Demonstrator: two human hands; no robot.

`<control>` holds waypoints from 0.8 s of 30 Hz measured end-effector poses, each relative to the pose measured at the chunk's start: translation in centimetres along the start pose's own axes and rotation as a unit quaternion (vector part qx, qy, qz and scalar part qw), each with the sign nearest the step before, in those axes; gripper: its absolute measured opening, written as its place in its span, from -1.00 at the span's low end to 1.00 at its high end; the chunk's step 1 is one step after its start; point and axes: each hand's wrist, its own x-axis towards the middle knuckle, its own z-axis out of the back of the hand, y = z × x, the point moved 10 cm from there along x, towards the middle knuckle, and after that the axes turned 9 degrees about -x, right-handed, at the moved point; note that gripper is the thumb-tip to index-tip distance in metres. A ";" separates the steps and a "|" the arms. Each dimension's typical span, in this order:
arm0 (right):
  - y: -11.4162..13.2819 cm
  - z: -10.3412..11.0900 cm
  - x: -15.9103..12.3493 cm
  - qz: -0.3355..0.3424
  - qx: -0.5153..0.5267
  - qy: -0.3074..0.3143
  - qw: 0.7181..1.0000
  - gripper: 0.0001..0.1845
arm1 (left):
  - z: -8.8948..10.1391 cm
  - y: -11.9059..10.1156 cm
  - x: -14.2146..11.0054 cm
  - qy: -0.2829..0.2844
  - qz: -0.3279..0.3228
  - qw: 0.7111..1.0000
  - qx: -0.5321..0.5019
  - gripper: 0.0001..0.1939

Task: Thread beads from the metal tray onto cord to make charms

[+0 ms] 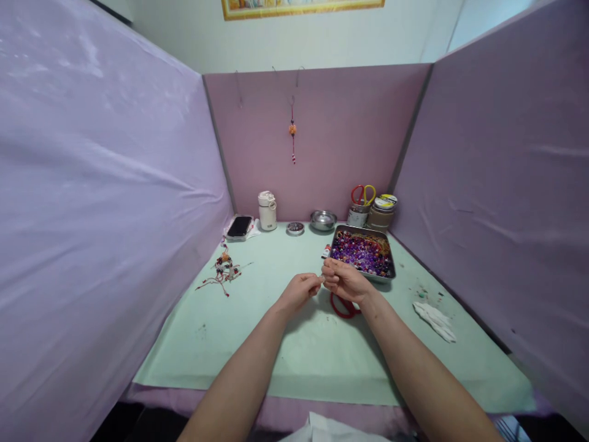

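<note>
My left hand [300,290] and my right hand [343,278] meet above the middle of the pale green table [257,344], fingertips pinched together on something small I cannot make out. A loop of red cord [341,307] lies on the mat under my right wrist. Just behind my right hand stands a metal tray [390,275] filled with purple and red beads [361,252].
Finished beaded cords [223,270] lie at the left. Along the back stand a phone [240,226], a white bottle [267,210], a small tin [295,228], a metal bowl [323,220], a jar with scissors [361,202] and thread spools [381,212]. A white tissue [435,320] lies at right. Purple partitions enclose three sides.
</note>
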 end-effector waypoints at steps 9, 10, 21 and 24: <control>1.4 1.2 0.0 0.044 0.032 -0.056 0.997 -0.69 | 1.0 -2.0 0.1 -0.055 -0.094 0.993 -0.050 -0.67; 1.6 1.8 -0.1 0.052 0.036 -0.079 0.995 -0.68 | 1.4 -2.3 0.1 -0.068 -0.110 0.990 -0.051 -0.68; 3.1 3.7 -0.9 0.131 -0.220 -0.257 0.932 -0.66 | 2.4 -5.7 -2.0 -0.168 -0.278 0.927 0.186 -0.65; 1.8 2.1 -0.5 0.081 -0.203 -0.195 0.956 -0.61 | 1.5 -5.5 -1.9 -0.143 -0.271 0.928 0.212 -0.65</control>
